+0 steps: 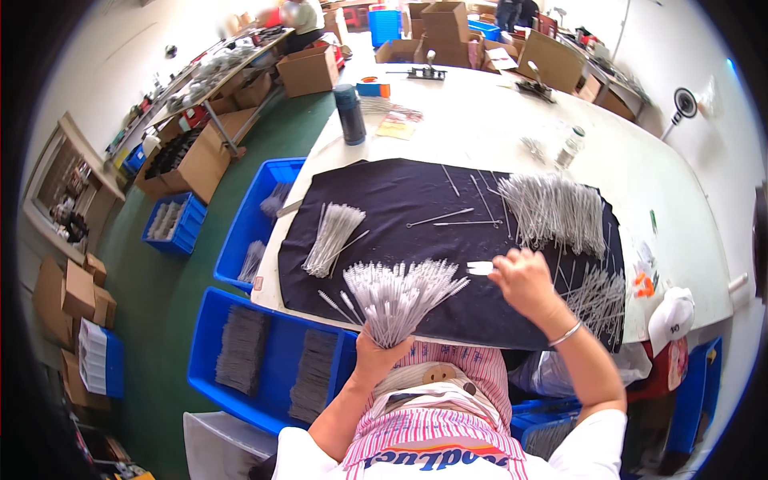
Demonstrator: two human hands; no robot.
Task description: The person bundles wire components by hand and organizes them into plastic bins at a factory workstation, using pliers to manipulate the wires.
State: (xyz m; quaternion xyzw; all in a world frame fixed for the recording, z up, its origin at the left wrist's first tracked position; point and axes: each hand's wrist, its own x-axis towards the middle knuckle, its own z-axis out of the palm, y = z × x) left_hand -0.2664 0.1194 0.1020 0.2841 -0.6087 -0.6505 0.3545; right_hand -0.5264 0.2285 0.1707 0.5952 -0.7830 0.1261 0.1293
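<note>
My left hand is wrapped round the lower end of a thick bundle of straw-cleaning brushes, their pale bristled ends fanned upward. In my right hand is a small flat white piece with a split end, pinched between thumb and fingers to the right of the bundle. The dark cloth lies under both. A smaller pile of brushes rests at its left, a large pile at the upper right, and more loose brushes beside my right wrist. Several single brushes lie between the piles.
Along the left edge of the white table stand blue bins with grey bundles. A dark bottle, a clear jar and hand-lever devices stand farther back. A white cap sits at the right edge.
</note>
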